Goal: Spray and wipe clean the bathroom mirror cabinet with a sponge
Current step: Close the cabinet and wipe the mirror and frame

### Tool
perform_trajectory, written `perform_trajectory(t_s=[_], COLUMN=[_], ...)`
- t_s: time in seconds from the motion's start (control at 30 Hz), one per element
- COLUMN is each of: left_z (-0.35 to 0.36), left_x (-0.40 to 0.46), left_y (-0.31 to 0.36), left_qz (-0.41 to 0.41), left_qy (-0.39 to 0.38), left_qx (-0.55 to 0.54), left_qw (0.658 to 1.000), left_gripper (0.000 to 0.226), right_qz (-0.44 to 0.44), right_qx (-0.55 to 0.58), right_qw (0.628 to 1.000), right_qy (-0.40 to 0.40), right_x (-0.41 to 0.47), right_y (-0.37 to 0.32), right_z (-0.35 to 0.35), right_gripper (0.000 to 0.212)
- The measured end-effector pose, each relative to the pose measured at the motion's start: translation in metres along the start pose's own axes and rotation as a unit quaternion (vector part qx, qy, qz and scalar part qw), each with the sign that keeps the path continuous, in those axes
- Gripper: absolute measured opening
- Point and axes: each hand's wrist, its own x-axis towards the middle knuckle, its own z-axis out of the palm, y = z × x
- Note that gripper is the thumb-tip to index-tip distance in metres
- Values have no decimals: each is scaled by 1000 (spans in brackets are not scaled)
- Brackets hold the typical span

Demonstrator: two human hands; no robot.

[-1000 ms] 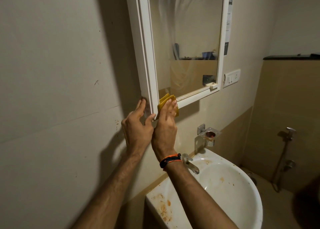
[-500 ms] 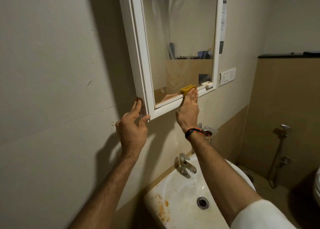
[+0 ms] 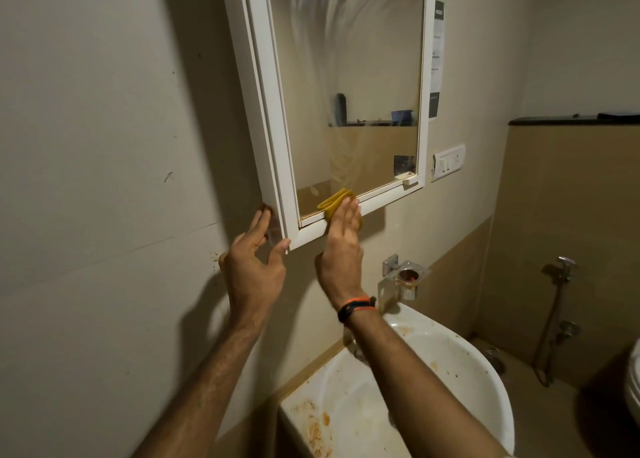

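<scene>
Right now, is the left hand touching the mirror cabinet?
Touching. The head view shows the left hand on the mirror cabinet at its lower left corner: fingertips on the side panel, thumb against the front frame's bottom corner.

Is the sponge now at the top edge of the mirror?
No, the right hand presses the yellow sponge against the bottom edge of the mirror, near its lower left corner.
</scene>
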Motion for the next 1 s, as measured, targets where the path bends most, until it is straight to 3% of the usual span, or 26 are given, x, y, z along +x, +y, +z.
perform_trajectory(t_s=[0.17, 0.3, 0.57, 0.73, 1.0], left_z=[2, 1, 5, 6, 3], left_x=[-2, -2, -2, -2, 0], left_y=[3, 3, 4, -2, -1], left_qz=[5, -2, -17, -11, 19], left_qy=[12, 10, 16, 21, 28], left_qx=[-5, -17, -25, -24, -10], left_qw=[1000, 1000, 999, 999, 999], left_gripper=[64, 63, 60, 61, 63], right_qz=[98, 111, -62, -84, 65], right_qx=[-44, -32, 74, 76, -22], right_qw=[994, 992, 994, 992, 997], right_qy=[-34, -50, -47, -56, -24], right_x=[58, 58, -44, -44, 41], right_y=[42, 36, -44, -35, 32], right_z=[-22, -29, 2, 1, -16], right_gripper=[96, 95, 86, 86, 95])
